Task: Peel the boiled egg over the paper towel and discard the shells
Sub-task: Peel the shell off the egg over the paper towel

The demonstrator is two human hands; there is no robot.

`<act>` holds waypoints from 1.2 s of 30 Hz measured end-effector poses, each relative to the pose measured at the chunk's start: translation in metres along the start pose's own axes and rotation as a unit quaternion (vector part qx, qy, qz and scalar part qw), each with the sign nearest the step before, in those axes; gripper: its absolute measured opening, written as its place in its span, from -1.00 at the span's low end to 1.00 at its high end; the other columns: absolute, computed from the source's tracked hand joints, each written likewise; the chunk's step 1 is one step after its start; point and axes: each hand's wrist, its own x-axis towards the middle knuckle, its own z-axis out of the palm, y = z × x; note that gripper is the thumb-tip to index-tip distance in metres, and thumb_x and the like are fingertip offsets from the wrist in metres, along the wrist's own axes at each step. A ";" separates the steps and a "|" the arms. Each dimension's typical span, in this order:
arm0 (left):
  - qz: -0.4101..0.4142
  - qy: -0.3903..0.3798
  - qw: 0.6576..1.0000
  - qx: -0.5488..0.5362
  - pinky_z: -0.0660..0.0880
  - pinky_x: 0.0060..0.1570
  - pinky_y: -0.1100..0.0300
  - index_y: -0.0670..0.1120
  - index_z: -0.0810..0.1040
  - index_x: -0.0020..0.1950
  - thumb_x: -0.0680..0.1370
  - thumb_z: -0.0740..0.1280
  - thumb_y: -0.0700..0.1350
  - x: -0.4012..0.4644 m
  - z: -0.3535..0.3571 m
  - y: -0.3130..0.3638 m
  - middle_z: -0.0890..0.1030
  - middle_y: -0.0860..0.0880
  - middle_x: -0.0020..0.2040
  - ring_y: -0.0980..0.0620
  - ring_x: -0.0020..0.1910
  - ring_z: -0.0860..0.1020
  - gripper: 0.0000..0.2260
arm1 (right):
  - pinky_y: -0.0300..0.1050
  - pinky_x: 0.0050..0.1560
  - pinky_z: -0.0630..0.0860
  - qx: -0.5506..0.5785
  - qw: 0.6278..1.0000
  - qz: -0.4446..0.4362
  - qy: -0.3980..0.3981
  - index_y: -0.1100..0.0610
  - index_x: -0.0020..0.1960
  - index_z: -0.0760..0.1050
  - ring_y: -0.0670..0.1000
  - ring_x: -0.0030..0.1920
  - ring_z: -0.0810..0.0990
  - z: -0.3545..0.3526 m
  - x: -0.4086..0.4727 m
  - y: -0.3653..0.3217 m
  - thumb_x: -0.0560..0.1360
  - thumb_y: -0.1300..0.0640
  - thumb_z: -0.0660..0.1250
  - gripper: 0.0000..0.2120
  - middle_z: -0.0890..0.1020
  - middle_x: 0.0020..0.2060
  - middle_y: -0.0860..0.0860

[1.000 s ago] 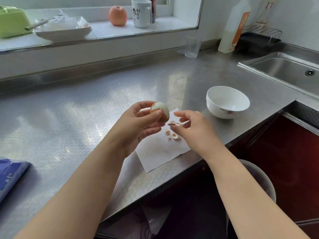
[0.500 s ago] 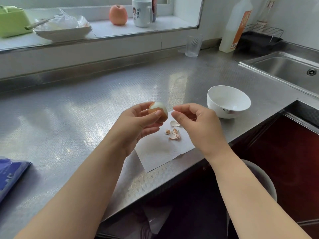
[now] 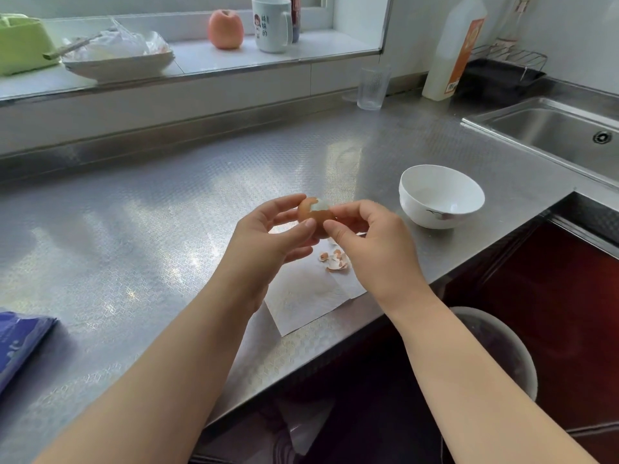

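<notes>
Head view, both hands (image 3: 268,239) (image 3: 375,249) on smooth oval egg (image 3: 315,212)

hands: 2, left hand (image 3: 268,239), right hand (image 3: 371,249)
egg (image 3: 315,212): 1, part peeled
shell bits (image 3: 335,259): small pile, exact count unclear
paper towel (image 3: 308,299): 1
white bowl (image 3: 441,196): 1
glass (image 3: 372,88): 1
mug (image 3: 270,24): 1
apple (image 3: 225,29): 1
bottle (image 3: 454,48): 1
sink (image 3: 552,132): 1
plate (image 3: 117,63): 1
green container (image 3: 21,45): 1
</notes>
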 end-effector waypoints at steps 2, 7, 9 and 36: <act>0.005 0.002 1.000 0.015 0.64 -0.02 0.12 -0.02 0.60 0.24 0.46 0.49 -0.23 -0.001 0.002 0.000 0.65 -0.03 0.16 -0.06 -0.05 0.73 -0.64 | -0.47 -0.15 0.44 0.011 1.000 0.010 -0.007 0.04 -0.04 0.58 -0.21 -0.15 0.59 -0.001 0.001 0.000 0.46 0.11 0.43 -0.91 0.66 -0.12 -0.07; 0.012 0.004 0.999 0.046 0.64 0.00 0.11 -0.04 0.60 0.24 0.46 0.50 -0.21 -0.001 0.003 0.000 0.65 -0.05 0.15 -0.06 -0.04 0.73 -0.63 | -0.48 -0.21 0.42 0.046 0.999 0.019 -0.013 0.09 -0.10 0.57 -0.24 -0.24 0.57 -0.001 0.000 -0.002 0.46 0.14 0.43 -0.94 0.66 -0.21 -0.05; 0.012 0.002 0.999 0.045 0.65 0.00 0.11 -0.05 0.59 0.25 0.47 0.49 -0.22 -0.001 0.003 0.000 0.66 -0.05 0.14 -0.06 -0.06 0.73 -0.64 | -0.45 -0.19 0.44 0.055 0.998 0.020 -0.004 0.06 -0.13 0.57 -0.20 -0.21 0.58 0.000 0.000 -0.001 0.46 0.14 0.43 -0.95 0.66 -0.19 -0.03; 0.036 0.029 0.998 0.031 0.64 0.04 0.05 -0.03 0.55 0.30 0.51 0.45 -0.26 0.001 -0.003 0.001 0.64 0.00 0.21 -0.07 -0.02 0.73 -0.62 | -0.33 0.01 0.47 -0.049 0.998 -0.051 -0.008 0.04 0.23 0.55 -0.10 0.04 0.55 0.005 0.002 -0.003 0.58 0.28 0.16 -0.67 0.58 0.01 -0.06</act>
